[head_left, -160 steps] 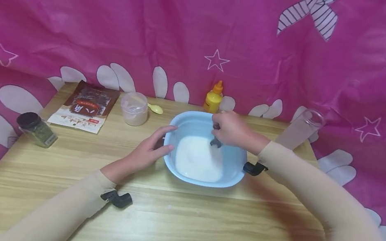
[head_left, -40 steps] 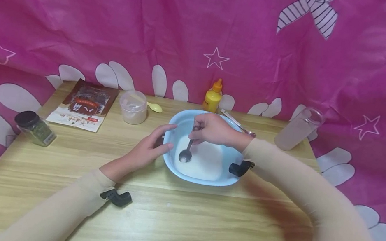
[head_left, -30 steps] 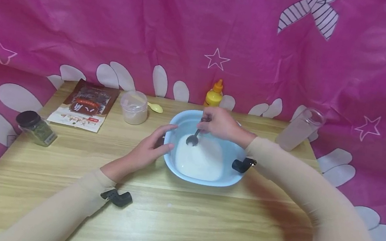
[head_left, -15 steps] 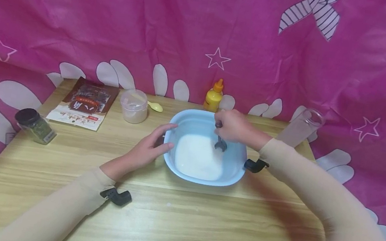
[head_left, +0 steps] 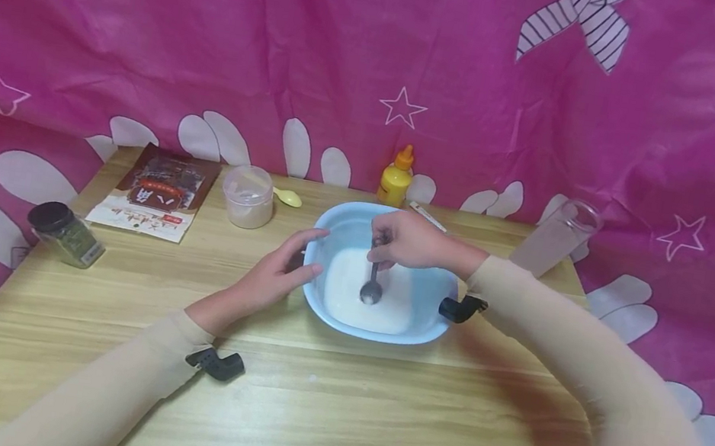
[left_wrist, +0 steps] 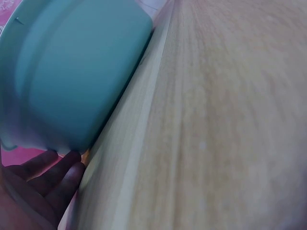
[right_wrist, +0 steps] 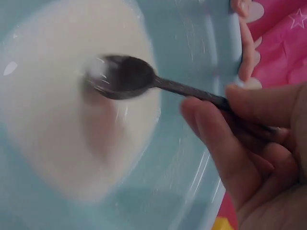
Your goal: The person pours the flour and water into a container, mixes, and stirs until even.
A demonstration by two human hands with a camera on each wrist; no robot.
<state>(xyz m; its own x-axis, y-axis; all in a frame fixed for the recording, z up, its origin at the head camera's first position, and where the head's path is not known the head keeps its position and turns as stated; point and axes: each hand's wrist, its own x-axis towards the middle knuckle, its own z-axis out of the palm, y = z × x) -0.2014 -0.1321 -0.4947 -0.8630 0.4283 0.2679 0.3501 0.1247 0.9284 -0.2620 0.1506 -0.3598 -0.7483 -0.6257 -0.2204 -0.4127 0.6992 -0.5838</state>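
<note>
I see my right hand [head_left: 413,241] pinching the thin handle of a dark metal spoon [head_left: 373,281] between thumb and fingers, the spoon's round head dipped into the white liquid [head_left: 381,300] that pools in the bottom of the light blue plastic bowl [head_left: 346,225]. In the right wrist view the spoon [right_wrist: 144,80] lies slanted across the liquid [right_wrist: 57,120], its head blurred. My left hand [head_left: 277,273] rests against the bowl's left rim with fingers relaxed and nearly straight, thumb on the outer wall; the left wrist view shows the fingertips [left_wrist: 57,177] just under the bowl's [left_wrist: 76,72] edge. The bowl stands in the middle of the pale wooden table [head_left: 328,419]. Behind it stands a small yellow squeeze bottle with an orange cap [head_left: 396,178]. To the left are a round clear plastic tub of pale powder [head_left: 248,197], a brown and white printed packet [head_left: 156,193] and a glass jar with a black lid [head_left: 61,233] lying tilted. At the far right stands a tall clear tumbler [head_left: 552,239].
</note>
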